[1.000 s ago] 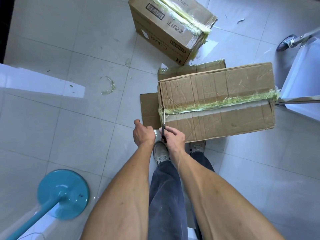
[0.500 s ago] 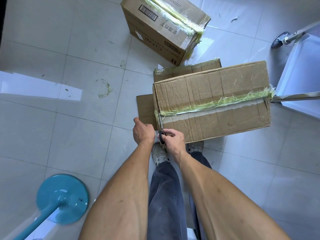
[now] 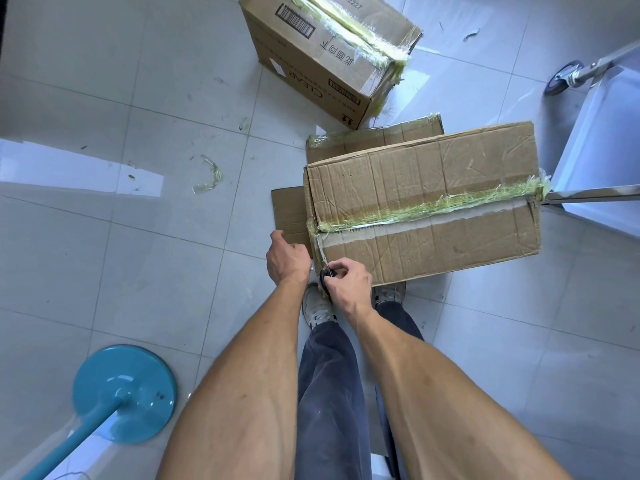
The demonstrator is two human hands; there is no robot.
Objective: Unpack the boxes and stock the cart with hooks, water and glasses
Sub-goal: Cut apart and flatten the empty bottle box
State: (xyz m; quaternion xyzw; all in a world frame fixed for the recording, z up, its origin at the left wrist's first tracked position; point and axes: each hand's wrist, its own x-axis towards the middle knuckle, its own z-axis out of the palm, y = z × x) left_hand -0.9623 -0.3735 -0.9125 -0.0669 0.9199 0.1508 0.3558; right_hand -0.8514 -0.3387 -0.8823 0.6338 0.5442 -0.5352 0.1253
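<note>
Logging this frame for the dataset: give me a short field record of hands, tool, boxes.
left hand: fingers curled at the near box's left end; what it grips is hidden
right hand: grips scissors
scissors: blades at the tape on the box's left end
near box: sealed, frayed yellow-green tape along top seam
far box: sealed, printed CLEAR
cart: right edge, no stock visible on it

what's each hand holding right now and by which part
The right hand grips scissors by the black handle loops, blades up along the box end. The left hand is curled beside that end; what it holds cannot be told.
</note>
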